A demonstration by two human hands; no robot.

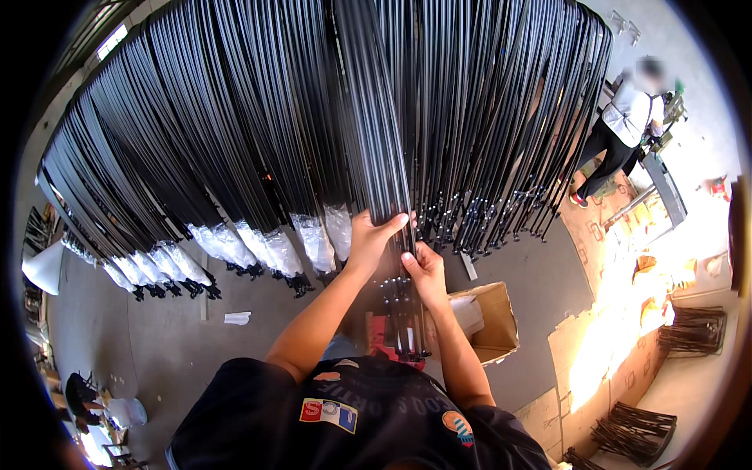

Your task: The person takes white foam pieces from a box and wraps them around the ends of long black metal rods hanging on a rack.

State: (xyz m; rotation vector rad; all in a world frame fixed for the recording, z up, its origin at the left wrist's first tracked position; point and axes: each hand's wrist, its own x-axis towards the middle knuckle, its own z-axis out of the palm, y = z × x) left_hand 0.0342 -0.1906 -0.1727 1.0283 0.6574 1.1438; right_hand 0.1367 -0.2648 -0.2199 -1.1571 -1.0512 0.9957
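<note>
In front of my body hangs a bundle of long, thin black rods point(377, 149), somewhat blurred along its length. My left hand point(370, 239) is wrapped round its lower part, thumb lying across the front. Slightly lower and to the right, my right hand point(425, 272) grips the same bundle, with its thumb over the rods. Small shiny studs show at the bundle's lower ends, below my hands. Behind it, a wide row of similar black rods point(235, 102) hangs side by side. On the left, clear plastic bags point(315, 241) wrap several bundles near their lower ends.
An open cardboard box point(495, 325) stands on the floor beside my right forearm. A person point(630, 117) is at the far right near a grey bench point(666, 184). Brown cardboard sheets point(576, 345) cover the floor at right, beside dark rod bundles point(636, 432). White scrap point(237, 318) lies left.
</note>
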